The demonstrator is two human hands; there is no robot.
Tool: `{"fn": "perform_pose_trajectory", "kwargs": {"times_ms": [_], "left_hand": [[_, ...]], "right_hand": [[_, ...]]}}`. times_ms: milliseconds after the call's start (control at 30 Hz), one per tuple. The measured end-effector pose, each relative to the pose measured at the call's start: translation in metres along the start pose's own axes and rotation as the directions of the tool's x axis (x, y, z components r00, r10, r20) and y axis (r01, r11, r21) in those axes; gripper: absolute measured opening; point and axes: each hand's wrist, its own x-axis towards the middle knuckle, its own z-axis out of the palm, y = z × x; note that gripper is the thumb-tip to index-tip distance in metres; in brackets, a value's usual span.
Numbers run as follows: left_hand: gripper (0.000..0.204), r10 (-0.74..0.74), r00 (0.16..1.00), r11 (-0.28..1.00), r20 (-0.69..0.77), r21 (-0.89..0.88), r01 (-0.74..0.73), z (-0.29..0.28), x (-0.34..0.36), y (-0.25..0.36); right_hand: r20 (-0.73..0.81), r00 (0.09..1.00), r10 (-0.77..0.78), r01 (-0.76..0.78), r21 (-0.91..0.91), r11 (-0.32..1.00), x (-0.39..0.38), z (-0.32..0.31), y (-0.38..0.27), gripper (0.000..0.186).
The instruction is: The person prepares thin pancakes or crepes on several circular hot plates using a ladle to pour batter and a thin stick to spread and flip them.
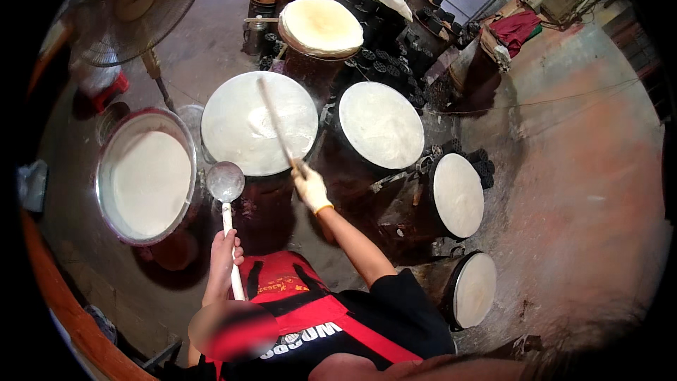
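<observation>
My left hand (224,257), bare, is closed round the white handle of a ladle (226,182). The ladle's round metal bowl points away from me, between a large pot of pale batter (192,201) and the nearest griddle. My right hand (310,188), in a white glove with a yellow cuff, grips a long, thin spreader (273,121). The spreader reaches across a large round griddle (224,123) coated with a pale layer of batter. Wet, shiny streaks show near the spreader, which is slightly smeared by motion.
More round griddles with pale sheets (381,125), (458,196), (474,291) curve round my right side. Behind stands a stack of round flatbreads (321,27) on a drum. Black honeycomb coal briquettes (381,63) lie beyond. A standing fan (135,3) is at the far left.
</observation>
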Motion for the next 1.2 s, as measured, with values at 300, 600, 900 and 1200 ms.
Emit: {"fn": "perform_pose_trajectory", "kwargs": {"times_ms": [300, 600, 900, 1200], "left_hand": [[0.010, 0.032, 0.999, 0.999, -0.035, -0.016, -0.033, 0.002, -0.005, 0.001], [0.012, 0.067, 0.992, 0.995, -0.106, -0.061, -0.074, 0.000, -0.013, -0.012], [0.010, 0.069, 0.982, 0.994, -0.173, -0.069, -0.082, 0.011, -0.023, -0.014], [0.012, 0.052, 0.986, 0.999, -0.161, 0.005, -0.052, 0.026, -0.005, -0.007]], "right_hand": [[-0.026, 0.919, -0.394, 0.231, -0.775, 0.588, -0.021, -0.038, 0.009, 0.039], [0.169, 0.982, -0.079, 0.025, 0.298, 0.954, -0.034, -0.003, 0.018, 0.041], [0.284, 0.957, -0.059, 0.021, 0.134, 0.991, 0.004, -0.043, 0.031, 0.037], [0.290, 0.950, -0.113, 0.060, 0.186, 0.981, 0.063, -0.066, 0.036, 0.038]]}}
